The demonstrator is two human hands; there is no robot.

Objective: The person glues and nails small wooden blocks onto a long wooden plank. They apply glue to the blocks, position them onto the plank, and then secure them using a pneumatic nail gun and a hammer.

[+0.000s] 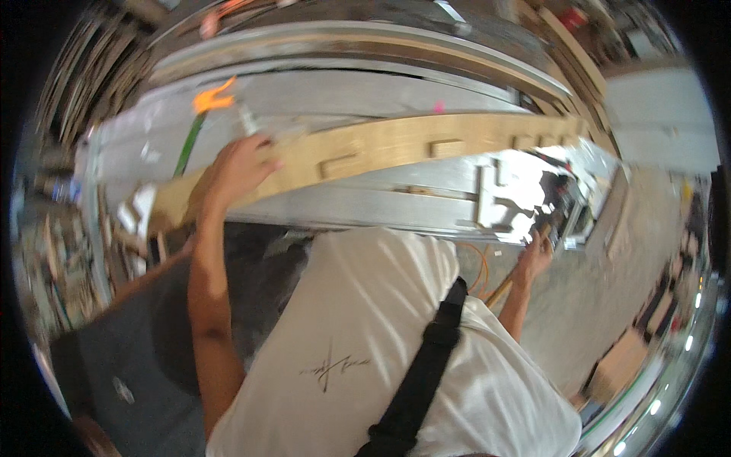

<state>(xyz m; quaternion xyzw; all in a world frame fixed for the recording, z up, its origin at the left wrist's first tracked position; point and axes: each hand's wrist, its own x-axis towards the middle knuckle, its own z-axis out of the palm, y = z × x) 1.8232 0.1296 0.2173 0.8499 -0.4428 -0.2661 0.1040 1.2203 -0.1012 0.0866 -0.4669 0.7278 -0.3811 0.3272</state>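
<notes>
A long, pale wooden board (388, 140) with several small raised blocks or cut-outs lies slantwise across a light metal-looking work surface (342, 208). My left hand (240, 165) is on the board's left part, fingers bent over its face and thumb spread along it. Down at the right, my right hand (537, 254) is closed round a slim wooden stick or handle (500, 292); its far end is blurred, so the kind of tool cannot be told. Behind my left hand lies an orange object (212, 101) beside a green strip (190, 143).
A long metal-edged wooden rail (365, 43) runs along the far side. Wooden pieces (63, 274) are heaped at the left, and stacked boards (571, 51) stand at the far right. An orange cord (484, 268) lies on the floor. A dark surface (131, 343) is at the lower left.
</notes>
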